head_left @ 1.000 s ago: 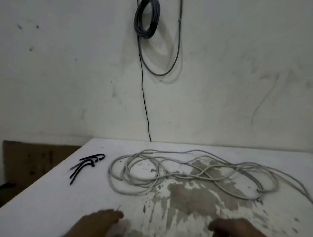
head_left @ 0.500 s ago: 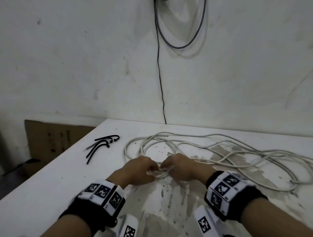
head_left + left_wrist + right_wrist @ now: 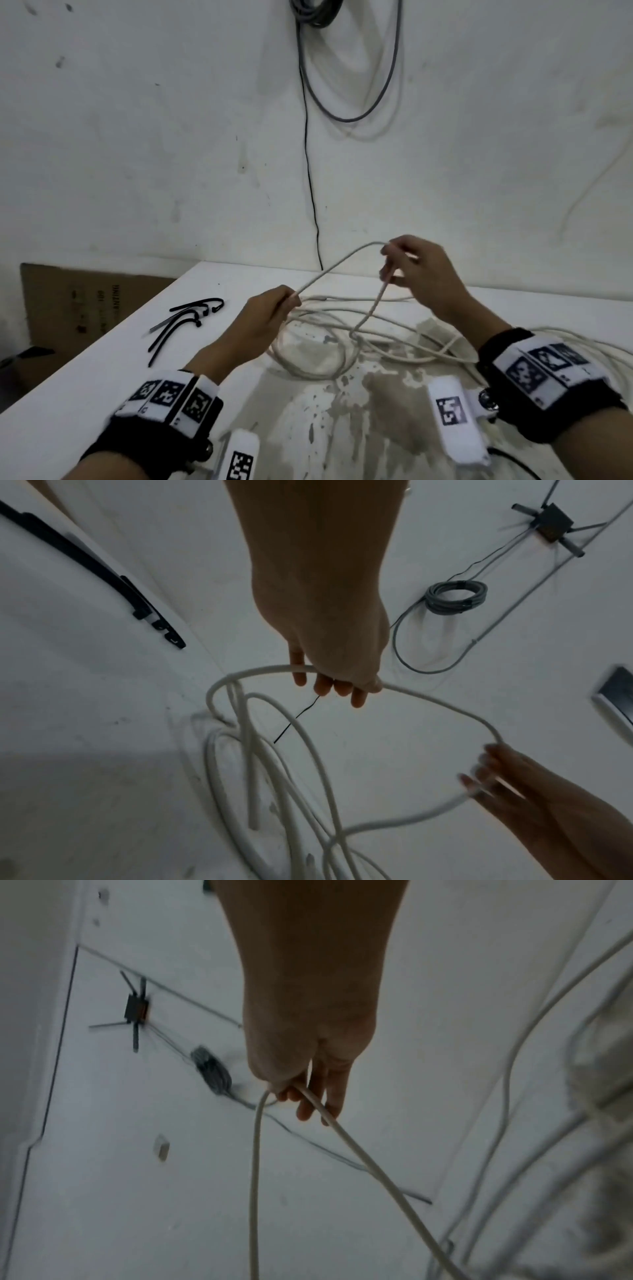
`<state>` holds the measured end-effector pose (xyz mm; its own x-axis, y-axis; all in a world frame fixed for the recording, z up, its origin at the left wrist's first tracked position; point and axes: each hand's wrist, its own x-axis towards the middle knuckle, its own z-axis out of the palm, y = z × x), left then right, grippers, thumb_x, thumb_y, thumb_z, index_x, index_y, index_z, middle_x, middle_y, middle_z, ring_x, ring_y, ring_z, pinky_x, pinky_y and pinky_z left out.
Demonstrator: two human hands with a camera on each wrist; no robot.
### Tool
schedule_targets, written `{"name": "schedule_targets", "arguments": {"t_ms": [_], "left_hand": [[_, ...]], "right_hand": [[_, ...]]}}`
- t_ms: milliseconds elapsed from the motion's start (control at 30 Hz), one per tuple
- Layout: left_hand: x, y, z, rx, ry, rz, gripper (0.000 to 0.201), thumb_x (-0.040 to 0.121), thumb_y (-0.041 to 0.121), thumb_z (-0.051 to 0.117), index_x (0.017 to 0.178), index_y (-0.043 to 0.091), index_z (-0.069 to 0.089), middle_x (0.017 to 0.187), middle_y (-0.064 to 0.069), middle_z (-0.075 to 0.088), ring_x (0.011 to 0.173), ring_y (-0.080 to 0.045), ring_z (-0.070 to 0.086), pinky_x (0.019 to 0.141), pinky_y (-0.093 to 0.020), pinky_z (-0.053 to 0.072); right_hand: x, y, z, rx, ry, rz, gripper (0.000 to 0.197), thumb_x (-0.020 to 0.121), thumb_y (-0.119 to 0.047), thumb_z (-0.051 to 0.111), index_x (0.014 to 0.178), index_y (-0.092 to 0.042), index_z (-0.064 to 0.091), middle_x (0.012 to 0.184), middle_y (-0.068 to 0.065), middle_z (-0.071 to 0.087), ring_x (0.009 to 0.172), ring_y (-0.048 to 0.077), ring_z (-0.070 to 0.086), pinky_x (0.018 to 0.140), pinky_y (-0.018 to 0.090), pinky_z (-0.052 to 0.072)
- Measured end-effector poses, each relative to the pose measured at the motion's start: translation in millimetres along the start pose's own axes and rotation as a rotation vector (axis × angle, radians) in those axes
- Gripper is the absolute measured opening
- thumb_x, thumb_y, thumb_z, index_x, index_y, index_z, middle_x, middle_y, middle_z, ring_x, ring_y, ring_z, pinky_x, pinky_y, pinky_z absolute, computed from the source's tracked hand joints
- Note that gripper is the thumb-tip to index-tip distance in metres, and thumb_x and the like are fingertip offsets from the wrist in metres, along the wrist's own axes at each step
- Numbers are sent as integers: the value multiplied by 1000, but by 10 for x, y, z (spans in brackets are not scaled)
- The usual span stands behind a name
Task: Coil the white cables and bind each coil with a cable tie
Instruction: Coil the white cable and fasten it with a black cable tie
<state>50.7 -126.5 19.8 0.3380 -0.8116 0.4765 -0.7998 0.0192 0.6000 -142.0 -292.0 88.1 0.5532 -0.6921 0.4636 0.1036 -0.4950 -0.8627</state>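
A long white cable (image 3: 383, 346) lies in loose loops across the white table (image 3: 85, 370). My left hand (image 3: 274, 308) grips one strand of it just above the table, fingers curled round the cable (image 3: 267, 669). My right hand (image 3: 407, 263) is raised higher and further back, pinching the same strand where it bends into a loop; the cable (image 3: 255, 1177) hangs down from it in two runs. Between the hands the strand is stretched in a shallow arc. Several black cable ties (image 3: 186, 322) lie on the table to the left of my left hand.
A grey cable coil (image 3: 455, 596) and a thin black wire (image 3: 310, 178) hang on the white wall behind the table. A cardboard sheet (image 3: 68, 308) leans beyond the table's left edge. The table's near middle has worn, peeling paint (image 3: 342, 411).
Both hands moved from the table onto the cable pile, took hold of a strand, then lifted it; the right hand rose and moved right, drawing the strand into an arc.
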Motion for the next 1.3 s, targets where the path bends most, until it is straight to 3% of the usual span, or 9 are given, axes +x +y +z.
{"name": "schedule_targets", "arguments": {"t_ms": [133,233,400,500,567,633,800,1033,1300], "left_hand": [[120,144,12,-100,96,-8,23,98,27,41,83,27,59,60,-8,47,55,-12,39,54,-28,36],[289,520,0,-122,151,88,22,97,26,43,89,22,62,53,2,46,51,-5,36,51,-16,30],[612,1102,11,-116,116,244,22,97,26,45,89,21,65,51,5,38,47,-9,31,49,-17,27],[723,1293,27,-70,53,298,22,96,29,48,91,21,67,48,7,42,46,-9,36,51,-21,31],[756,1366,37,-59,54,333,22,96,27,48,92,18,68,48,14,48,45,-5,40,52,-18,30],[755,1362,54,-71,28,321,22,97,25,47,90,18,67,50,13,49,47,-4,40,52,-14,29],[610,1106,72,-308,-153,33,35,99,30,38,72,17,56,53,9,37,48,-9,33,47,-19,30],[413,1370,214,-1380,-708,-65,21,90,30,48,86,18,63,46,12,38,35,0,26,34,-9,28],[829,1520,-51,-1885,77,65,29,97,24,30,103,15,57,43,9,39,28,-4,31,31,-14,24]], "right_hand": [[90,-40,-487,-82,166,3,13,94,-5,49,92,-10,62,73,10,55,58,19,60,70,42,57],[52,36,-561,-691,40,-165,51,84,1,55,133,-8,46,115,16,61,104,30,59,93,26,40],[-15,-73,-363,-686,139,-374,86,85,-29,64,148,-8,10,155,3,19,143,20,18,116,53,11],[-21,-313,-326,-714,275,-636,75,85,-31,62,146,-15,21,146,3,38,132,21,39,112,49,20],[22,-381,-345,-724,104,-773,41,91,-26,51,129,-11,53,102,8,64,87,19,61,85,37,50],[68,-394,-423,-702,9,-790,26,92,-22,49,104,-8,68,72,7,62,59,17,54,60,26,46],[130,-359,-796,-540,397,-632,12,88,-14,63,86,-3,69,67,10,66,65,19,52,58,10,36],[103,-54,-709,-502,296,-385,16,89,-20,62,88,-9,73,68,9,67,64,16,53,56,17,39],[-342,214,-351,-338,-330,-62,23,95,-25,51,117,-29,57,44,-14,48,43,1,45,50,14,36]]}}
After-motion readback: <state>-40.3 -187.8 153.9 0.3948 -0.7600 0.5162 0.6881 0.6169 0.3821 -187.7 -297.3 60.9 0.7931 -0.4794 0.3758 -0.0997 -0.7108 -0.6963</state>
